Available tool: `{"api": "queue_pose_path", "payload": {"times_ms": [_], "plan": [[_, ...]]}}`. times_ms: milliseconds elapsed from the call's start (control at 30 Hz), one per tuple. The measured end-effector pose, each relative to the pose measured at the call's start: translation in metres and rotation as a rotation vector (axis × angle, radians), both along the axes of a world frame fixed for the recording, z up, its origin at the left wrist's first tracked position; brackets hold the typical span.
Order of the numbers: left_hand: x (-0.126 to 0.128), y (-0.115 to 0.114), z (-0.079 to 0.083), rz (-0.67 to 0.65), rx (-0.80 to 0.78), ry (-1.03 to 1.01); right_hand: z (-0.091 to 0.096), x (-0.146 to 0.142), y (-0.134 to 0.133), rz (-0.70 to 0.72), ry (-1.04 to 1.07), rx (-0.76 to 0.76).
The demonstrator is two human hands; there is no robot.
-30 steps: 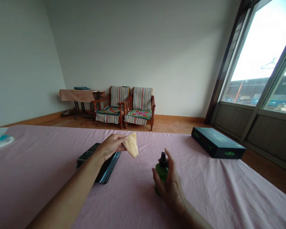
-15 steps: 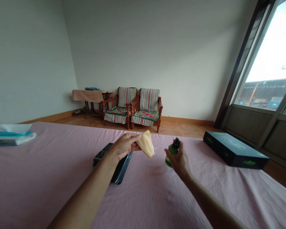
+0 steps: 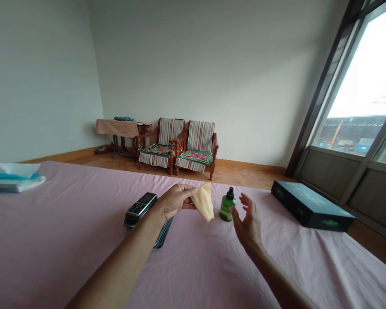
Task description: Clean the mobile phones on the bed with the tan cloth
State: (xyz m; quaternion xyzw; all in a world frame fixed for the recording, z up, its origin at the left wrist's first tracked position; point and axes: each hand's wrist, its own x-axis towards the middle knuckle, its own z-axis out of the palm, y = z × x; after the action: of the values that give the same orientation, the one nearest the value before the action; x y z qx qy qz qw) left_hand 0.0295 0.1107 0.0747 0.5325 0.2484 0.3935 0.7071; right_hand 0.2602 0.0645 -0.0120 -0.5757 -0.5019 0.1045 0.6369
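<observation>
Green bottle upright just beside spread right grip; left grip pinches cloth.

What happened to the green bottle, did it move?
Yes. The green bottle went farther away, now level with the black box, let go by the right hand.

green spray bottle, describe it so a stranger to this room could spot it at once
Find the pink-covered table. Near its middle, between the left hand pinching a yellow cloth and the open right hand, a spray bottle stands upright. Unlike the flat keypad phone and dark box, it is green with a black top.
</observation>
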Motion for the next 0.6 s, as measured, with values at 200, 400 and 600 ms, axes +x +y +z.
{"api": "queue_pose_path", "payload": {"times_ms": [200, 400, 600], "plan": [[0.024, -0.02, 0.003, -0.045, -0.029, -0.098, 0.018, -0.031, -0.067, 0.755, 0.813, -0.389], [0.044, -0.052, -0.023, -0.029, -0.076, -0.067, 0.022, -0.042, -0.078, 0.897, 1.194, -0.268], [0.044, -0.082, -0.056, 0.01, -0.158, 0.001, 0.007, -0.044, -0.082, 0.865, 1.098, -0.179]]}}
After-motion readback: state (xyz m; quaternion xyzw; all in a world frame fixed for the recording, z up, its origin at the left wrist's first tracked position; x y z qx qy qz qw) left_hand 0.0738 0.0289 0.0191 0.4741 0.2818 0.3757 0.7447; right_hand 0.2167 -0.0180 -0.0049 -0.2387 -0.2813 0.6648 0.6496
